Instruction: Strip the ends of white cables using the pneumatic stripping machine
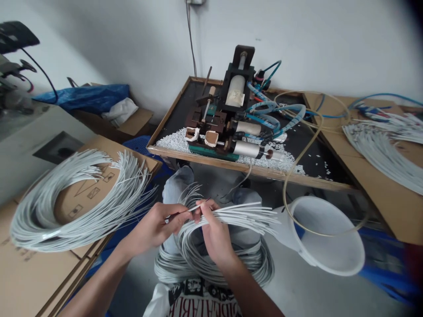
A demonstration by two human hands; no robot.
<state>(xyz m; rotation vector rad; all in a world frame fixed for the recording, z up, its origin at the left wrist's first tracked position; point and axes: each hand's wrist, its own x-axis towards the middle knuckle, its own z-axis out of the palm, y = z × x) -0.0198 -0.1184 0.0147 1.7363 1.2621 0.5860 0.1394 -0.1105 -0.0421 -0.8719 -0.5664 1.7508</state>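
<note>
Head view: my left hand (155, 226) pinches a single thin wire (194, 207) between thumb and fingers, its long axis running left to right toward my right hand (214, 233). That hand is closed around the wire bundle (244, 215) coiled in my lap, ends fanning right toward the white funnel (327, 242). Both hands nearly touch.

We note the wire bundle (228, 215) in our lap is sheathed in smooth, matt pale-grey plastic, as is the coil (66, 207) at 9 o'clock on plain matt cardboard boxes (29, 273). The counter (231, 165) at 12 o'clock has a raw wood rim and a matt black top strewn with white plastic offcuts (175, 138). The machine (228, 119) there shows brushed metal cylinders. The funnel (327, 237) at 3 o'clock is smooth white plastic.
</note>
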